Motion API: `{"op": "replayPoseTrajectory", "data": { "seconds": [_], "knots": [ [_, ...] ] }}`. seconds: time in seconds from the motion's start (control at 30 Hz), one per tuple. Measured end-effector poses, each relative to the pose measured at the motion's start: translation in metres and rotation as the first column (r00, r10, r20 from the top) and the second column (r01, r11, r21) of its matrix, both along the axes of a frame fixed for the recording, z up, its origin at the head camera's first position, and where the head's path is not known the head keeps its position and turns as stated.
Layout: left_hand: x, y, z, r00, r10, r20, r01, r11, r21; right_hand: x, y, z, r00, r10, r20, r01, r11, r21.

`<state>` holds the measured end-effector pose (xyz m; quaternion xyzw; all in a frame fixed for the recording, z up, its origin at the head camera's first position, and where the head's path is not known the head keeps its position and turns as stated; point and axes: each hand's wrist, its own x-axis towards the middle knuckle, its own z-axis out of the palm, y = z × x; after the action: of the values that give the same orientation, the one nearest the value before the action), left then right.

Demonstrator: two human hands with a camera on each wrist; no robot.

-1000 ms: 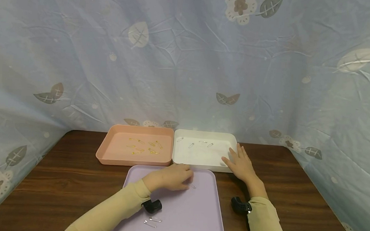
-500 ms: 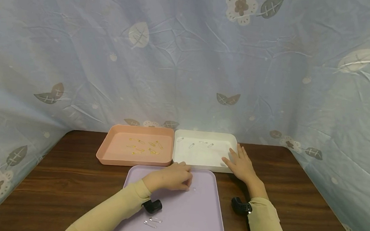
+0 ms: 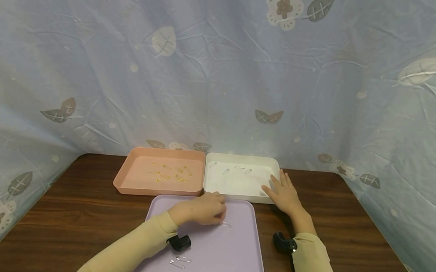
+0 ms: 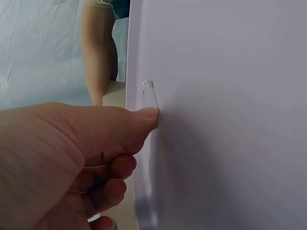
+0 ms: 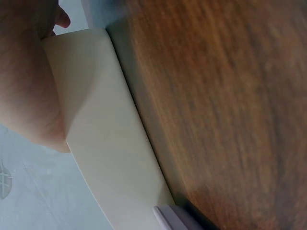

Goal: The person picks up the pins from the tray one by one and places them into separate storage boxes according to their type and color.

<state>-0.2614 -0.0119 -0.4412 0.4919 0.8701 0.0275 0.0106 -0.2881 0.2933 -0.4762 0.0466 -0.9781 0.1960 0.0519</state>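
Note:
Over the far part of a lilac tray, my left hand pinches a silver safety pin between thumb and forefinger. The pin's coil or clasp end sticks out past the thumb tip, close to the tray surface in the left wrist view. My right hand rests with spread fingers on the near right corner of a white tray. Several silver safety pins lie in that white tray. Two more silver safety pins lie at the lilac tray's near left.
A peach tray holding several gold safety pins stands to the left of the white one, side against side. All the trays sit on a dark wooden table. A patterned cloth hangs behind the table.
The safety pin at my left fingertips has turned and now points out to the right of them, slightly nearer me. My right hand has stayed on the white tray.

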Motion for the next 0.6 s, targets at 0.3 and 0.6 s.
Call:
{"op": "replayPoseTrajectory", "data": {
  "seconds": [0.3,0.6],
  "knots": [
    [-0.003,-0.001,0.003,0.997,0.032,-0.071,-0.029,0.998,0.047,0.002,-0.001,0.001,1.000,0.006,0.000,-0.006,1.000,-0.009],
    [-0.011,-0.010,0.010,0.994,0.077,-0.080,-0.065,0.987,0.150,0.002,-0.001,0.001,1.000,0.004,0.000,-0.004,1.000,-0.017]
  ]
}}
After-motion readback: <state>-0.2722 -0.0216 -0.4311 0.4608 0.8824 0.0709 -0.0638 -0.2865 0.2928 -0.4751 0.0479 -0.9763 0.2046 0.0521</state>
